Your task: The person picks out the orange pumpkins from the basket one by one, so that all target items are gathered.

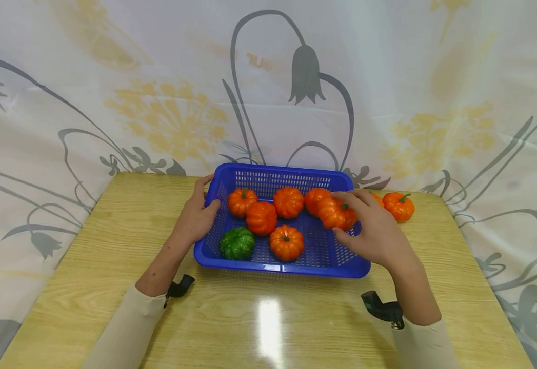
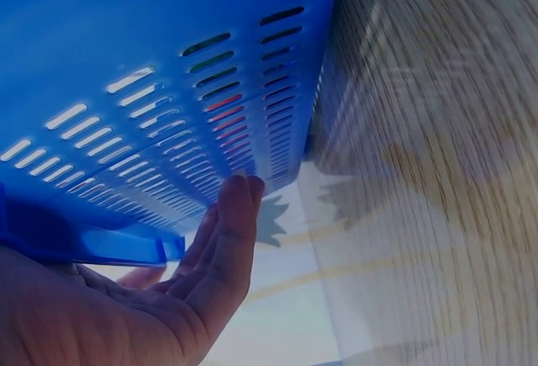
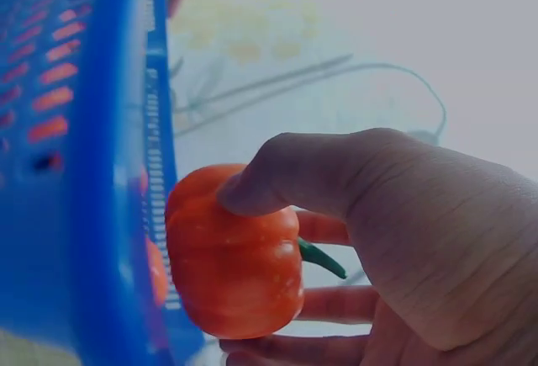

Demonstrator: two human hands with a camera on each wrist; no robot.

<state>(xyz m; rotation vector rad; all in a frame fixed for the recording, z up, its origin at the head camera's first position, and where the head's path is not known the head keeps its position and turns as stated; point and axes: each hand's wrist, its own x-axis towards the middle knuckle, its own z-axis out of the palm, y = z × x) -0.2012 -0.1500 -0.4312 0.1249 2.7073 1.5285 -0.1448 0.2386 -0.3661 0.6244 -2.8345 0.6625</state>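
A blue plastic basket (image 1: 277,267) with slotted walls stands on the table and holds several small pumpkins. My left hand (image 1: 198,218) grips its left rim, with the thumb over the edge; in the left wrist view the fingers (image 2: 231,244) lie along the outside wall. Between thumb and fingers, my right hand (image 1: 372,228) holds an orange pumpkin (image 1: 335,214) over the basket's right end. That pumpkin's green stem (image 3: 321,258) points toward the palm in the right wrist view. Inside the basket sit a dark green pumpkin (image 1: 237,243) and several orange pumpkins (image 1: 286,243).
Right of the basket, an orange pumpkin (image 1: 398,206) lies on the wooden table (image 1: 231,318), and another beside it is partly hidden behind my right hand. A patterned curtain (image 1: 166,72) hangs behind the table. Black wrist mounts (image 1: 383,310) stick out beside both wrists.
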